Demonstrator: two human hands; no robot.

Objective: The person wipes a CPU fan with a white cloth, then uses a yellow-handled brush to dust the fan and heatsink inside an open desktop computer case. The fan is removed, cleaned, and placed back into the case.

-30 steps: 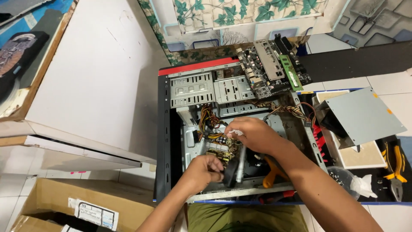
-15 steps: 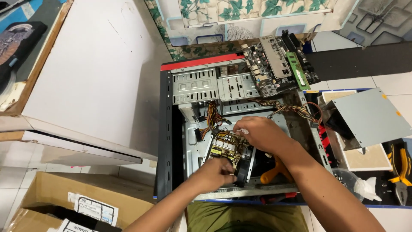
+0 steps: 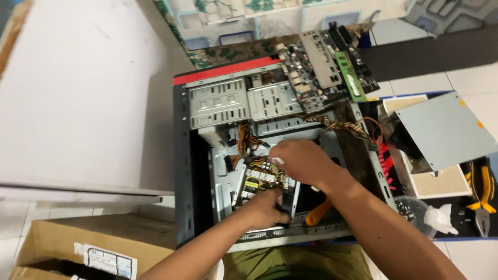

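Head view: an open power supply [image 3: 262, 181], judged stiff, fragile, is gripped at its edges by left hand [image 3: 270, 207] and right hand [image 3: 303, 161] fingers closed round it.

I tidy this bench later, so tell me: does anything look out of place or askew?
Yes. A motherboard lies tilted across the open computer case's top corner, half overhanging, and loose wires spill over its side.

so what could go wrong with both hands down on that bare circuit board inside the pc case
The left hand and right hand both grip the exposed circuit board, so touching its components could be harmful. The wire bundle could snag as it shifts. The loose motherboard perched on the case edge might slide off.
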